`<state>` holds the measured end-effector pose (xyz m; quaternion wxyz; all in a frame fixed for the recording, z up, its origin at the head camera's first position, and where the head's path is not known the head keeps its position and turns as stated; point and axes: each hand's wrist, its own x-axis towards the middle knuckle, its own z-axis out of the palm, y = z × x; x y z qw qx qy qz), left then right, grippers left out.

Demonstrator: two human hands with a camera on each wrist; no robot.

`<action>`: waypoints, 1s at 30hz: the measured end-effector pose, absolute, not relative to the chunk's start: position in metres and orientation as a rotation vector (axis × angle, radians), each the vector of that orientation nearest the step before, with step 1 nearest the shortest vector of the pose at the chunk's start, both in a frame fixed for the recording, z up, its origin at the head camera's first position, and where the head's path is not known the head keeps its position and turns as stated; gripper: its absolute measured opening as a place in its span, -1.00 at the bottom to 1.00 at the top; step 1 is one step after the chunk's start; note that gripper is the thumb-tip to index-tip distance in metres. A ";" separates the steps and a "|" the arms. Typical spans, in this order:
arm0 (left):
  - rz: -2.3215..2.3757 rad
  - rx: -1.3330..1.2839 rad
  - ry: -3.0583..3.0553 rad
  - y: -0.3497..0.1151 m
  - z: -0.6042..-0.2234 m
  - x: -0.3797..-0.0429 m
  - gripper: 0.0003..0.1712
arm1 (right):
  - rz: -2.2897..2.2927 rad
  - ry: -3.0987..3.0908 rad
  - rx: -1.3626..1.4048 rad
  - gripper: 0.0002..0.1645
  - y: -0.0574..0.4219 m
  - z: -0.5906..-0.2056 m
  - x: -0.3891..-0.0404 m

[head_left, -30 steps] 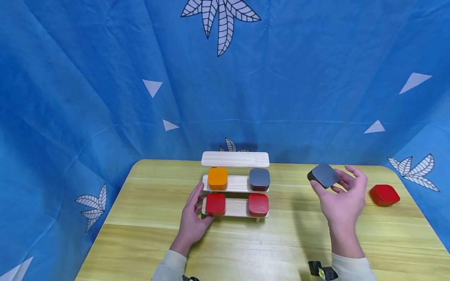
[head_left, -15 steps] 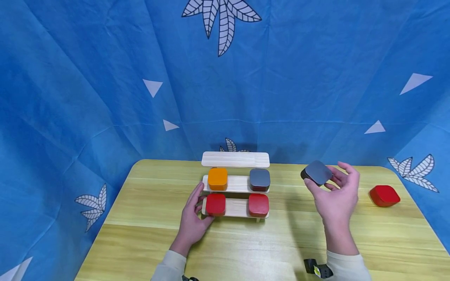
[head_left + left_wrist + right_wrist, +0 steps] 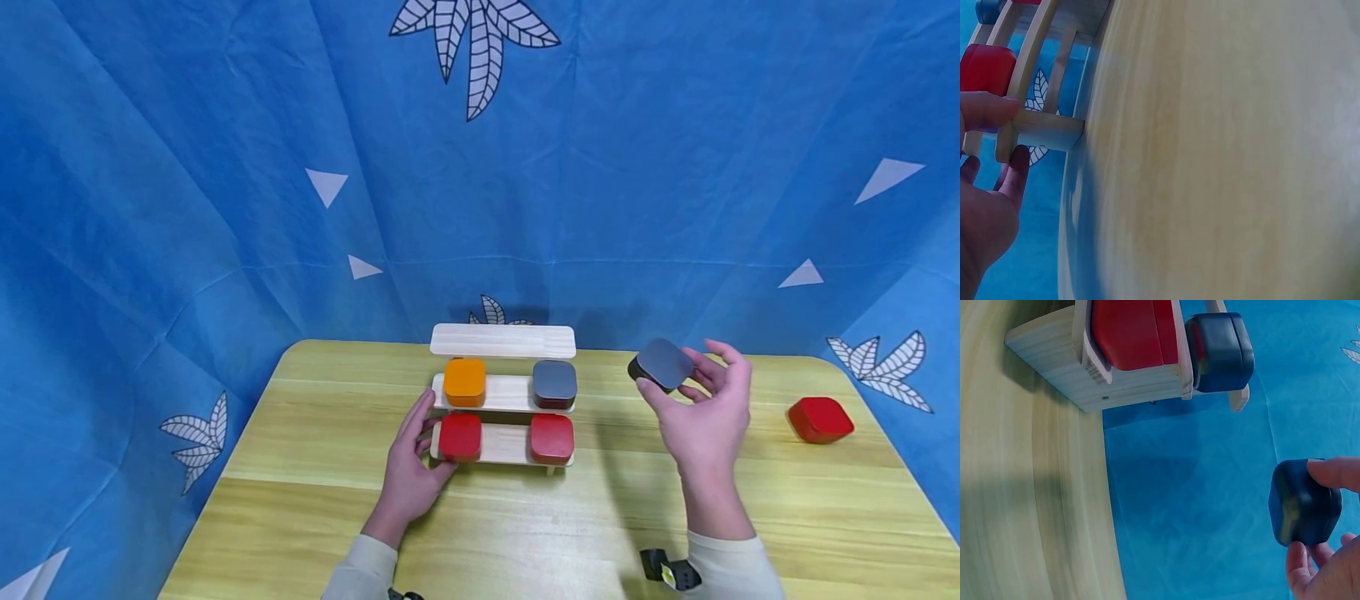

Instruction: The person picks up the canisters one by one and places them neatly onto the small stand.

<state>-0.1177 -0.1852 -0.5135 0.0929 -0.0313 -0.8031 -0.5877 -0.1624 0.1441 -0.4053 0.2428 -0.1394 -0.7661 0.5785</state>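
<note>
A three-tier wooden stand (image 3: 502, 341) rises at the back middle of the table. My left hand (image 3: 411, 475) grips its left end, thumb and fingers on either side of the lowest slat in the left wrist view. My right hand (image 3: 708, 421) pinches a dark grey-blue rounded box (image 3: 663, 364) between thumb and fingertips, raised and tilted to the right of the stand. On the middle tier sit an orange box (image 3: 464, 382) and a grey box (image 3: 554, 383). The bottom tier bears a red box (image 3: 460, 437) at the left and another red box (image 3: 551, 438) at the right.
A loose red box (image 3: 821, 419) lies on the wooden table (image 3: 540, 533), right of my right hand. Behind the table hangs a blue cloth (image 3: 637, 167) with leaf prints.
My right hand has moved left toward the stand, carrying the dark grey-blue box. The left hand and the boxes on the stand have kept their places.
</note>
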 end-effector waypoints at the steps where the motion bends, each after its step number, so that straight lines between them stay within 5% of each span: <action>1: -1.745 -0.095 -2.382 -0.185 -0.513 -0.118 0.23 | 1.580 -2.094 -0.373 0.02 0.143 -0.405 -0.163; 17: -1.758 -0.059 -2.395 -0.185 -0.514 -0.118 0.20 | 1.656 -2.062 -0.221 0.03 0.127 -0.401 -0.171; 30: -1.754 -0.107 -2.384 -0.176 -0.476 -0.106 0.08 | 1.654 -2.085 -0.130 -0.05 0.114 -0.397 -0.177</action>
